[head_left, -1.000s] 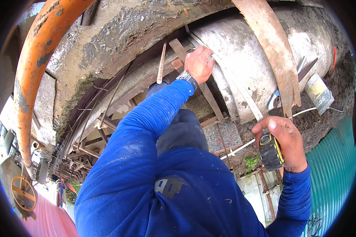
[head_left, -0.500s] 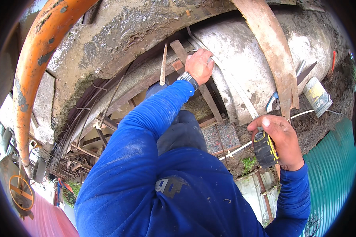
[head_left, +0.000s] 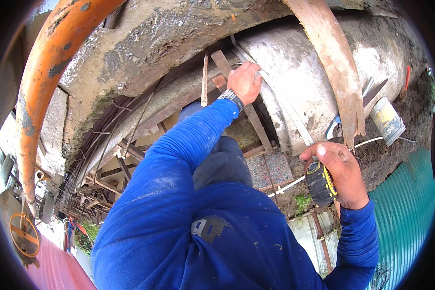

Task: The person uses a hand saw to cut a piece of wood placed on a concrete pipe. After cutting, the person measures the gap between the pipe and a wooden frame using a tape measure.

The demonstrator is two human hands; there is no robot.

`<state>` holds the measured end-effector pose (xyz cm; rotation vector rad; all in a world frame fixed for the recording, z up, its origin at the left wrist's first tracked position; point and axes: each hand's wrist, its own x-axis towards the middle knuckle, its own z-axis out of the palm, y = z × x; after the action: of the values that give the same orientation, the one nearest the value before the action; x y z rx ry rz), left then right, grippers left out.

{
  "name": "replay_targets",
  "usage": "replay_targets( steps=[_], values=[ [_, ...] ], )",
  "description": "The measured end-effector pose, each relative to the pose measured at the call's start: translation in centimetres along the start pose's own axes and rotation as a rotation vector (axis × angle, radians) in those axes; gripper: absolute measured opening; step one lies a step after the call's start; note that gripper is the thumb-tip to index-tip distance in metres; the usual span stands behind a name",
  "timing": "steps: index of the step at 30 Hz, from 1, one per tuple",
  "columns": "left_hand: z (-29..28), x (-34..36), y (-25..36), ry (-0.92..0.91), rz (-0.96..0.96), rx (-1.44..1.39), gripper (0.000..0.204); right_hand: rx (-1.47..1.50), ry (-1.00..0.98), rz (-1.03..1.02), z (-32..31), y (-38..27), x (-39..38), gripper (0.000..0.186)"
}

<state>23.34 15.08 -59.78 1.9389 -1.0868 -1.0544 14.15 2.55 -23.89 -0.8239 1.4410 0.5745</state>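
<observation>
In my right hand is a black and yellow tape measure, held with the thumb along its top. Its pale blade is pulled out and runs up and left across the rounded concrete surface. At the blade's far part, my left hand has its fingers curled closed over it, with a wristwatch on that wrist. The fingertips are partly hidden. Just beside the left hand, a narrow wooden piece slants downward, and a ribbed steel bar sticks out.
An orange pipe curves down the left side. A wooden plank hangs over the concrete; a blade-like tool and a stained container lie beyond it. Green corrugated sheeting stands at lower right, timber framing at lower left.
My right hand and the tape measure have shifted very slightly left. The left hand stays at the same spot on the blade, and the view has moved a little.
</observation>
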Motion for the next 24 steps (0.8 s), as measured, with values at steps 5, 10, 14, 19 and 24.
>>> replay_targets(
  steps=[5,10,14,19,24],
  values=[
    [-0.1,-0.1,-0.1,-0.009,-0.009,0.001,0.027,-0.015,-0.004,-0.026,0.5,0.0,0.2,0.041],
    [-0.4,-0.3,0.1,-0.016,-0.019,-0.007,0.027,-0.050,-0.007,-0.058,0.9,0.1,0.4,0.041],
    [-0.4,-0.3,0.0,-0.040,-0.041,-0.002,0.027,-0.074,-0.010,-0.051,1.0,0.0,0.6,0.042],
    [-0.3,-0.4,0.0,-0.043,-0.050,-0.017,0.028,-0.110,0.000,-0.057,1.1,0.3,0.5,0.043],
    [-0.3,-0.5,0.2,-0.048,-0.061,-0.029,0.028,-0.108,0.004,-0.064,1.1,0.5,0.5,0.043]
  ],
)
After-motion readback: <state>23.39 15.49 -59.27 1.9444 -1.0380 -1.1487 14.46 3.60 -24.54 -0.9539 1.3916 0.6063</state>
